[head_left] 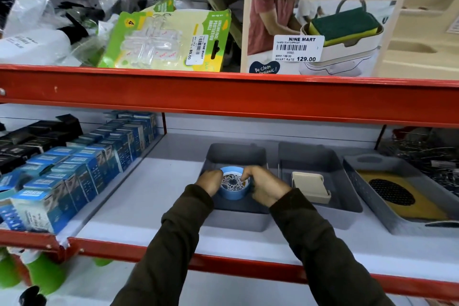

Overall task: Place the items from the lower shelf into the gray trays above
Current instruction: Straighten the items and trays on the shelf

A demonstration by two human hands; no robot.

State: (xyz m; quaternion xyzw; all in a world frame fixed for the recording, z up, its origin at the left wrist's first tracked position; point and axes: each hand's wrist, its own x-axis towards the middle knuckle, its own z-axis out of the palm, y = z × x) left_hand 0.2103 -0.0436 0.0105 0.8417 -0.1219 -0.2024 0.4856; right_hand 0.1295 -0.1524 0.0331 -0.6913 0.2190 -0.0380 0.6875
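Note:
A round blue dish [233, 184] with a flowered inside sits in the leftmost gray tray [236, 154] on the white shelf. My left hand [210, 181] grips its left rim and my right hand [267, 185] grips its right rim, fingers curled over the edge. The middle gray tray [313, 156] holds a cream rectangular soap dish [310, 185]. The right gray tray [367, 174] holds a yellow item [407, 196] with a black mesh oval. Whether the blue dish rests on the tray floor or hangs just above it I cannot tell.
Rows of blue and black boxes [74, 169] fill the shelf's left side. A red shelf beam [223, 92] runs overhead, with a soap dispenser box [320, 20] and green blister packs [164, 40] above. Metal wire goods [422, 151] lie at far right. Green items [42, 273] stand on the shelf below.

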